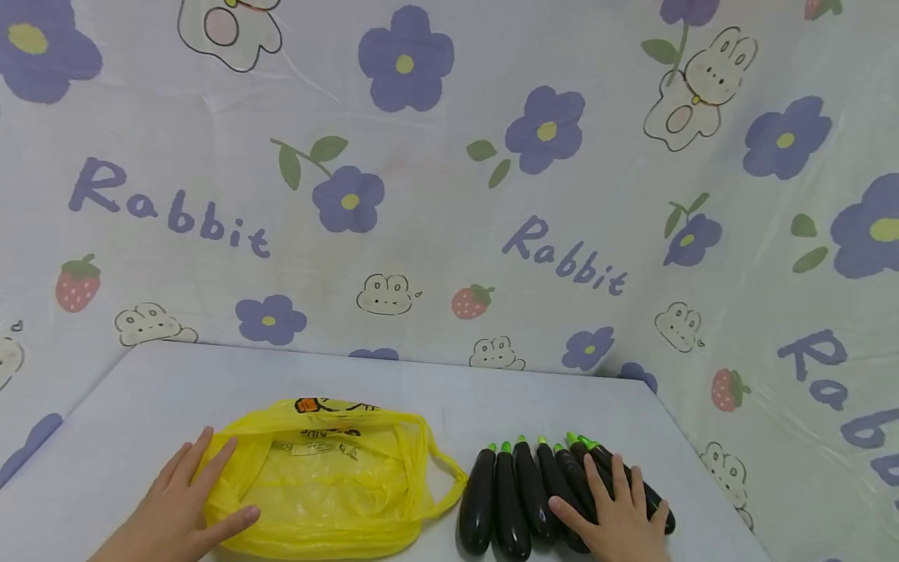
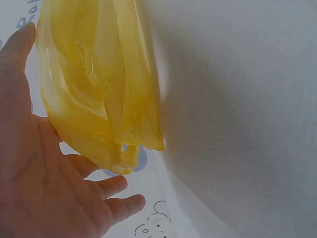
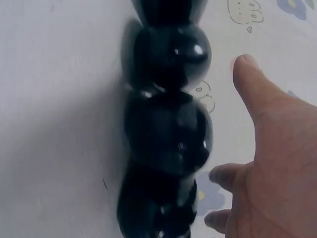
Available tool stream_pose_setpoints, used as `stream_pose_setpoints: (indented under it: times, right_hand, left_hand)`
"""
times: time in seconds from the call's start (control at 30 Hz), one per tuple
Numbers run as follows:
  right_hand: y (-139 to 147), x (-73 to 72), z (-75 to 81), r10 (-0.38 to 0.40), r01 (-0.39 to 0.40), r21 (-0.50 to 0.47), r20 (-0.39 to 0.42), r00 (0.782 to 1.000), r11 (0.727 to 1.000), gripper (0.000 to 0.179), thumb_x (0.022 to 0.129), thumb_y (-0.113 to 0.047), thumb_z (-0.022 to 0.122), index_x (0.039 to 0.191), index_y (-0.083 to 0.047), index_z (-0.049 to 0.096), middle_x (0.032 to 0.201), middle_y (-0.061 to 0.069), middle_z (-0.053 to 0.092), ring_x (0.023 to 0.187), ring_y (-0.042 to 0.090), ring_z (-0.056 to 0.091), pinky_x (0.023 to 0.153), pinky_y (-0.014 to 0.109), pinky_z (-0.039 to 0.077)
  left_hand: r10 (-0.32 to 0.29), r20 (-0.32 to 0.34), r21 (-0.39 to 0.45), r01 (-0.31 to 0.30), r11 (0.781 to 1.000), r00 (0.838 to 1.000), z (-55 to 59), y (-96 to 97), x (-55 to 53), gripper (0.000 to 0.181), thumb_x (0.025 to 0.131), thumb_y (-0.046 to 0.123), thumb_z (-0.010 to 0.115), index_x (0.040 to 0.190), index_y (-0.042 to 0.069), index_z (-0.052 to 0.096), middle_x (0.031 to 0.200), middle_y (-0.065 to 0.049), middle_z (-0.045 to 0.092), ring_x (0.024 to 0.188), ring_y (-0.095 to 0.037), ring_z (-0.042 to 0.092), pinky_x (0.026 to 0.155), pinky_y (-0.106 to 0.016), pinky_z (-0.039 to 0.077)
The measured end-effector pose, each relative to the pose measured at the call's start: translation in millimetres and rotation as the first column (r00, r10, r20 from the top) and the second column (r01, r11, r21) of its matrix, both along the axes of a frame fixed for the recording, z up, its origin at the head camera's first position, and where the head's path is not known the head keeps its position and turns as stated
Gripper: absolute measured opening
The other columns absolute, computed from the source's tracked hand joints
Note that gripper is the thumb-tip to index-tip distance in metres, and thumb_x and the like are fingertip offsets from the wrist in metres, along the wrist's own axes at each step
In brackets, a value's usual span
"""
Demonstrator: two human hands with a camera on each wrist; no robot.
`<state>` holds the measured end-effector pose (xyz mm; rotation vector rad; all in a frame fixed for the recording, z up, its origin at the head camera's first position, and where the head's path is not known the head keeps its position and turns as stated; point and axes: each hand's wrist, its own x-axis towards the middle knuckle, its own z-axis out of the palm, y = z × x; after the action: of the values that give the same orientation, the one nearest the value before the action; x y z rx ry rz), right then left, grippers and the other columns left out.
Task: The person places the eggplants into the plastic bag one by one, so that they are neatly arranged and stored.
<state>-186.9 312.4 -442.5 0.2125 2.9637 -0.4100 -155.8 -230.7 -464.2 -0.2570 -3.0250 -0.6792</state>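
Note:
A yellow plastic bag [image 1: 323,538] lies on the white table, its mouth spread wide and its handle loop pointing right. My left hand [image 1: 175,499] is at the bag's left edge with fingers straight and apart. In the left wrist view that hand [image 2: 44,173] lies alongside the crumpled bag [image 2: 94,84], gripping nothing. Several dark eggplants [image 1: 477,507] with green stem ends lie side by side right of the bag. Over the right-hand ones is my right hand [image 1: 625,519], fingers spread. The right wrist view has this hand [image 3: 282,144] beside the glossy eggplants [image 3: 168,134], not curled round any.
The white table [image 1: 435,398] ends at a back edge against a hanging cloth [image 1: 435,257] printed with rabbits, purple flowers and strawberries. The cloth also runs along the right side. The bag's handle reaches close to the leftmost eggplant.

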Motion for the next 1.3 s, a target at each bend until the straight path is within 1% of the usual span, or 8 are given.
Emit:
stream_pose_setpoints:
  times: [0.2,0.33,0.43,0.57,0.73,0.93,1.17,1.3]
  right_hand:
    - [12.2,-2.2,9.9,0.020,-0.020,0.002,0.007,1.000,1.000,0.110,0.082,-0.083,0.044,0.157,-0.006,0.020,0.154,0.037,-0.002,0.137,0.059,-0.008,0.093,0.083,-0.009]
    - [24.6,-6.5,15.9,0.022,-0.021,-0.023,0.012,1.000,1.000,0.105,0.085,-0.079,0.045,0.156,-0.004,0.024,0.153,0.038,0.000,0.136,0.060,-0.005,0.093,0.083,-0.007]
    - [36.4,-9.9,18.3,0.046,-0.045,0.006,-0.029,0.999,0.999,0.096,0.089,-0.074,0.045,0.151,0.000,0.036,0.151,0.039,0.013,0.135,0.061,0.009,0.095,0.083,0.004]
    - [51.3,-13.7,20.4,0.110,-0.107,0.031,-0.123,0.986,0.994,0.079,0.095,-0.063,0.049,0.141,0.002,0.050,0.144,0.040,0.031,0.127,0.061,0.032,0.092,0.081,0.025]
    - [67.2,-14.6,22.1,0.125,-0.137,-0.065,-0.159,0.979,0.988,0.067,0.097,-0.051,0.056,0.134,0.004,0.057,0.137,0.041,0.040,0.124,0.058,0.039,0.093,0.071,0.037]
    - [86.9,-17.7,20.2,0.105,-0.128,-0.129,-0.170,0.980,0.983,0.061,0.096,-0.050,0.059,0.131,0.000,0.061,0.135,0.035,0.047,0.123,0.054,0.043,0.092,0.066,0.042]
    - [105.6,-27.3,18.6,0.055,-0.079,-0.213,-0.116,0.992,0.974,0.062,0.092,-0.051,0.065,0.129,-0.001,0.063,0.131,0.027,0.056,0.124,0.049,0.046,0.092,0.064,0.044]
    - [112.3,-31.2,19.2,0.017,-0.032,-0.332,-0.048,0.999,0.943,0.063,0.092,-0.049,0.066,0.131,0.001,0.061,0.131,0.027,0.056,0.122,0.049,0.048,0.089,0.063,0.047]
  left_hand:
    - [0.011,0.042,0.021,-0.012,1.000,0.999,-0.8,-2.7,0.4,0.100,0.088,0.067,0.057,0.152,-0.003,0.028,0.152,-0.036,0.014,0.130,-0.062,0.017,0.093,-0.080,0.024]
    - [-0.004,0.040,0.053,0.002,0.999,0.999,-2.2,-5.7,1.8,0.098,0.089,0.064,0.058,0.153,-0.003,0.027,0.153,-0.034,0.014,0.130,-0.060,0.019,0.091,-0.080,0.028]
    - [-0.017,0.024,0.077,0.015,0.997,1.000,-3.5,-8.1,3.5,0.095,0.090,0.061,0.060,0.153,-0.003,0.027,0.154,-0.033,0.015,0.131,-0.058,0.020,0.089,-0.079,0.030]
    - [-0.022,0.018,0.093,0.020,0.995,1.000,-4.0,-9.6,5.0,0.095,0.091,0.059,0.061,0.153,-0.003,0.026,0.154,-0.033,0.015,0.131,-0.057,0.021,0.089,-0.079,0.031]
    - [-0.024,0.056,0.109,0.017,0.994,0.998,-2.5,-10.0,4.4,0.095,0.091,0.059,0.060,0.153,-0.004,0.025,0.154,-0.033,0.014,0.131,-0.057,0.020,0.087,-0.079,0.032]
    - [-0.036,0.114,0.130,0.021,0.991,0.993,-1.5,-12.3,2.5,0.090,0.095,0.058,0.054,0.153,-0.005,0.026,0.154,-0.035,0.012,0.130,-0.059,0.020,0.089,-0.079,0.030]
    - [-0.055,0.118,0.167,0.034,0.985,0.991,-3.9,-15.7,2.5,0.087,0.097,0.053,0.055,0.153,-0.005,0.024,0.153,-0.037,0.011,0.129,-0.062,0.021,0.089,-0.079,0.030]
    - [-0.063,0.101,0.186,0.044,0.982,0.993,-2.9,-15.8,2.4,0.087,0.096,0.051,0.057,0.152,-0.007,0.024,0.152,-0.039,0.011,0.129,-0.062,0.022,0.091,-0.077,0.031]
